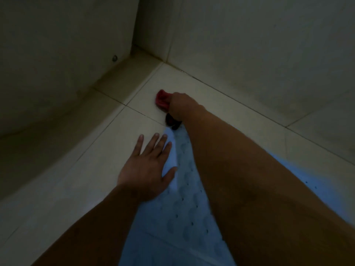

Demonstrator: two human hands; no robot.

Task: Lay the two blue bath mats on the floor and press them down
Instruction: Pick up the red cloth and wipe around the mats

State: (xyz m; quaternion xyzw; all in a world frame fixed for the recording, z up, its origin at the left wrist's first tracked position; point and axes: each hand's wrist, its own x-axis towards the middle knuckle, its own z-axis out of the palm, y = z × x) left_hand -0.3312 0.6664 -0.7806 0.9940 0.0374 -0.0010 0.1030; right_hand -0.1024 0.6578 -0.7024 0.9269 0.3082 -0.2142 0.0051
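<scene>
A pale blue bath mat [184,208] with small holes lies flat on the tiled floor, running from the bottom of the view toward the corner. My left hand [148,166] is spread with straight fingers, its fingertips and thumb on the mat's left edge. My right hand [180,106] reaches past the mat's far end and grips a red cloth [162,99] on the floor. A small dark object [172,121] lies under my right wrist at the mat's far tip. My right forearm hides much of the mat. Only one mat shows clearly.
Tiled walls [249,45] meet in a corner straight ahead. A low ledge [123,73] runs along the left wall, with a small metal fitting [114,58] above it. Bare floor tiles [86,179] lie left of the mat.
</scene>
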